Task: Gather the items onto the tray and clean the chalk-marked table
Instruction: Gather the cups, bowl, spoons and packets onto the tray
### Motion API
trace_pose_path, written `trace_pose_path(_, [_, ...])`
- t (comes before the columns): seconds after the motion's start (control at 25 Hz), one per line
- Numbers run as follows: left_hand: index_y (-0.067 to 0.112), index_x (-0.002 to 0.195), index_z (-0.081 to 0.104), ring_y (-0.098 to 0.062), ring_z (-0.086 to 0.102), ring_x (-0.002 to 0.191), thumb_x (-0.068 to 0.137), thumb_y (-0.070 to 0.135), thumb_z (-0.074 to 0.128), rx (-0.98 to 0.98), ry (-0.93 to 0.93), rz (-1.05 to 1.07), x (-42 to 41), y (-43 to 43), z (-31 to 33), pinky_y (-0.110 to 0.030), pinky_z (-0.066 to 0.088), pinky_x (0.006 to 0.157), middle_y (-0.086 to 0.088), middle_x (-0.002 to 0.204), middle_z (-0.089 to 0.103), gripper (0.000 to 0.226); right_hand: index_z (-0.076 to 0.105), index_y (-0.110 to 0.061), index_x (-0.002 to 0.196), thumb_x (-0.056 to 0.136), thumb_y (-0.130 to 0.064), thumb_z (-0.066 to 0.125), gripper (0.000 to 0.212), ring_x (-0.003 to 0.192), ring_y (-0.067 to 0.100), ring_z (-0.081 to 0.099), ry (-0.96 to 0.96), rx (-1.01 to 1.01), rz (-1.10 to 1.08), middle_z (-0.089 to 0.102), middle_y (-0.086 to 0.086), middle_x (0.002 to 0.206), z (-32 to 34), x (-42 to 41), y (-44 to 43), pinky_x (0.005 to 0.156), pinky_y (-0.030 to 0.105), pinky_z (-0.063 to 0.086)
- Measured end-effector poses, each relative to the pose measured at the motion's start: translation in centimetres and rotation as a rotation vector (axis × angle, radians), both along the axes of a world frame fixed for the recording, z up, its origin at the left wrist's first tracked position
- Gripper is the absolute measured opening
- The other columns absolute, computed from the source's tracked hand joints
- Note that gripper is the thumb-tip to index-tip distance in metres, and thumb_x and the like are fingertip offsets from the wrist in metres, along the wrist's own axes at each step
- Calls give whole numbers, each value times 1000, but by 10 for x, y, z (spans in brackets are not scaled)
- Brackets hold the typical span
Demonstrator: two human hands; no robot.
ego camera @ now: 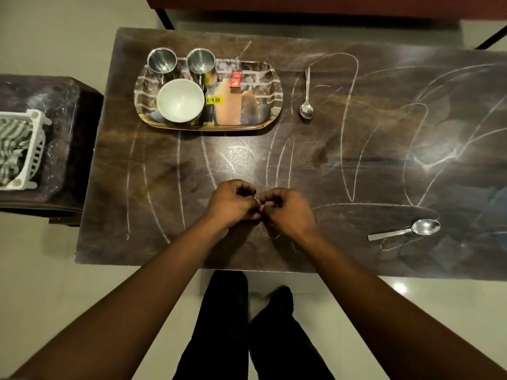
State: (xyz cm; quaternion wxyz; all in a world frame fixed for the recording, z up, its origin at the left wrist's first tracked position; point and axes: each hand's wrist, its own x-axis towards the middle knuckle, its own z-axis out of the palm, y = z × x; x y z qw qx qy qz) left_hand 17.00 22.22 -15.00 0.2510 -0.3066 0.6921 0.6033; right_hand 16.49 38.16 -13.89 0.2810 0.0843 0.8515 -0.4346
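A patterned tray (263, 78) lies at the far left of the dark table (356, 160). On it stand two steel cups (162, 61) (200, 61), a white bowl (180, 101) and a small red sachet (236, 79). One spoon (306, 97) lies right of the tray, and a second spoon (406, 231) rests near the front right edge. White chalk scribbles (348, 127) cover the tabletop. My left hand (233, 202) and my right hand (285, 209) are curled together over the near middle of the table, fingertips touching. Whether they pinch something small is hidden.
A low dark side table (55, 105) stands to the left with a white plastic basket (35, 149) holding a striped cloth (11, 149). Pale floor surrounds the table. My legs in dark trousers (247, 325) are just in front of the near edge.
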Motion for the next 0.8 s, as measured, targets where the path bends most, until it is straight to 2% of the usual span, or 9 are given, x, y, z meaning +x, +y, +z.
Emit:
trace_pose_path(0.08, [10, 108, 75, -35, 83, 88, 85, -6, 84, -51, 36, -51, -1, -4, 0, -50, 70, 82, -22, 102, 80, 29, 81, -23, 98, 94, -7, 73, 18, 73, 4, 74, 4, -9, 48, 80, -6, 88, 3, -7, 3, 69, 21, 61])
trace_pose_path(0.16, [12, 97, 77, -34, 83, 82, 84, -8, 84, -77, 32, -59, -6, -7, -1, -52, 69, 83, -19, 92, 81, 24, 81, -22, 107, 93, -9, 76, 19, 79, 5, 74, -11, 22, 126, 80, -5, 96, 9, -16, 3, 71, 22, 62])
trace_pose_path(0.24, [17, 88, 75, -32, 83, 83, 84, -6, 84, -111, 12, -83, -12, -8, -4, -53, 69, 84, -16, 89, 81, 25, 77, -25, 116, 90, -8, 78, 31, 79, 4, 74, -50, 69, 203, 78, -7, 104, 10, -21, 0, 62, 17, 60])
trace_pose_path(0.32, [23, 85, 75, -29, 81, 84, 84, -2, 85, -163, 31, -138, -17, -8, -6, -54, 69, 85, -10, 85, 80, 27, 74, -27, 115, 89, -4, 76, 35, 74, 11, 76, -59, 105, 254, 78, -5, 99, 6, -23, -3, 59, 25, 64])
trace_pose_path(0.4, [29, 88, 76, -24, 80, 87, 81, 1, 86, -206, 77, -231, -21, -10, -4, -51, 68, 88, -4, 87, 81, 30, 74, -27, 109, 92, -5, 72, 28, 69, 17, 78, -53, 126, 278, 78, -2, 90, 4, -23, -5, 64, 38, 67])
trace_pose_path(0.44, [27, 93, 79, -21, 79, 89, 80, -1, 85, -226, 103, -300, -24, -12, 0, -46, 67, 90, -2, 92, 82, 31, 75, -27, 107, 94, -7, 71, 24, 70, 17, 77, -34, 143, 293, 78, -1, 89, 5, -26, -6, 67, 40, 68])
trace_pose_path(0.56, [16, 108, 84, -19, 78, 85, 82, 2, 85, -314, 148, -468, -39, -18, 13, -35, 64, 78, -2, 98, 83, 30, 77, -29, 107, 96, -15, 72, 18, 84, 10, 74, 34, 206, 415, 78, -5, 96, 16, -54, -8, 76, 31, 62])
trace_pose_path(0.68, [15, 102, 86, -20, 81, 74, 87, 15, 87, -298, 184, -403, -61, -27, 20, -37, 68, 74, -5, 86, 84, 16, 79, -24, 106, 93, -14, 76, 17, 90, 5, 72, 73, 136, 423, 77, -7, 99, 31, -95, -10, 83, 26, 59])
trace_pose_path(0.8, [10, 91, 86, -17, 77, 59, 90, 9, 85, -69, 161, -46, -84, -29, 20, -27, 64, 61, -10, 75, 82, 3, 76, -18, 112, 89, -8, 81, 25, 88, 7, 74, 95, -23, 109, 77, -4, 100, 40, -135, -13, 78, 22, 61])
